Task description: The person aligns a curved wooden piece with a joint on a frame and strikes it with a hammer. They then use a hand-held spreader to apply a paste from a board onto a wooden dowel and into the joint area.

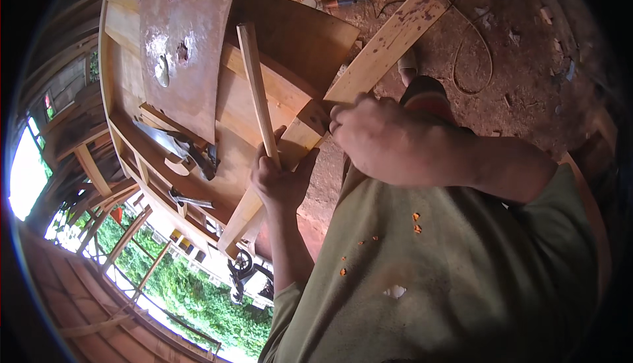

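Note:
My left hand (280, 178) is closed around a narrow wooden stick (252, 66) that slants upward over the wooden framework, and it rests against a wider board (241, 221) running diagonally beneath it. My right hand (389, 139) has curled fingers at the near end of a long stained plank (389, 46), just right of a dark-marked joint (310, 119); what its fingers hold is hidden. The framework (257, 76) has a curved outer edge and a glossy brown panel (184, 27) on top at the left.
A hand plane (204, 162) and a hammer (191, 201) lie on the framework's left side. A power tool (339, 2) and looped cord (488, 69) lie on the dusty floor. A motorbike (242, 267) stands below left, near timber scaffolding (125, 247).

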The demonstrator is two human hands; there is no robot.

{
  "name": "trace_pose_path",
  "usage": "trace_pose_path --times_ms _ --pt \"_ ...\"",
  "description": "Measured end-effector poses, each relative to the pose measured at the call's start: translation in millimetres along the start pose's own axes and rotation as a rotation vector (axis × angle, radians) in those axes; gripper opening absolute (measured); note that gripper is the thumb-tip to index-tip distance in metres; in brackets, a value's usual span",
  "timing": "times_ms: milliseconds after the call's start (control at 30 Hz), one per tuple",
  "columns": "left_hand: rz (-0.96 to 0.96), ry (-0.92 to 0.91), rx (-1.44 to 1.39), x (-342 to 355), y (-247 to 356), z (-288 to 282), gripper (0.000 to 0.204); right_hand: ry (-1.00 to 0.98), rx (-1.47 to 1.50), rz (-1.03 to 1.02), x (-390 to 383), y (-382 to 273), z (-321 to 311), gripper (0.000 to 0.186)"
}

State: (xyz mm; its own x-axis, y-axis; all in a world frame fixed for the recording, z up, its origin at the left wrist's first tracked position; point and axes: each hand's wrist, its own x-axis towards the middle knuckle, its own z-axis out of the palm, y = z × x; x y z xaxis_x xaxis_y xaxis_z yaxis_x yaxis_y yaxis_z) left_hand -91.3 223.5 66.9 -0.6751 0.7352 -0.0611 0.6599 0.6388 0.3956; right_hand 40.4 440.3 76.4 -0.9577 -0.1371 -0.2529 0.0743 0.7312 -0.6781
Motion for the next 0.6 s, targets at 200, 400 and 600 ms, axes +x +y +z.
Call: trace_pose_path --times_ms 200,400,600 --pt "-0.064 -0.027 -0.020 -0.4 1.9 -4.1 0.054 0.304 0.508 0.250 -4.4 39.2 21.3 0.022" --pt "0.023 -0.001 -0.113 -2.5 -9.9 1.3 0.060 0.557 0.966 0.353 -1.3 2.6 74.9 0.031" --pt "-0.054 -0.048 -0.059 -2.8 0.9 -3.3 0.059 0.767 0.752 0.202 10.2 -44.8 87.0 0.058"
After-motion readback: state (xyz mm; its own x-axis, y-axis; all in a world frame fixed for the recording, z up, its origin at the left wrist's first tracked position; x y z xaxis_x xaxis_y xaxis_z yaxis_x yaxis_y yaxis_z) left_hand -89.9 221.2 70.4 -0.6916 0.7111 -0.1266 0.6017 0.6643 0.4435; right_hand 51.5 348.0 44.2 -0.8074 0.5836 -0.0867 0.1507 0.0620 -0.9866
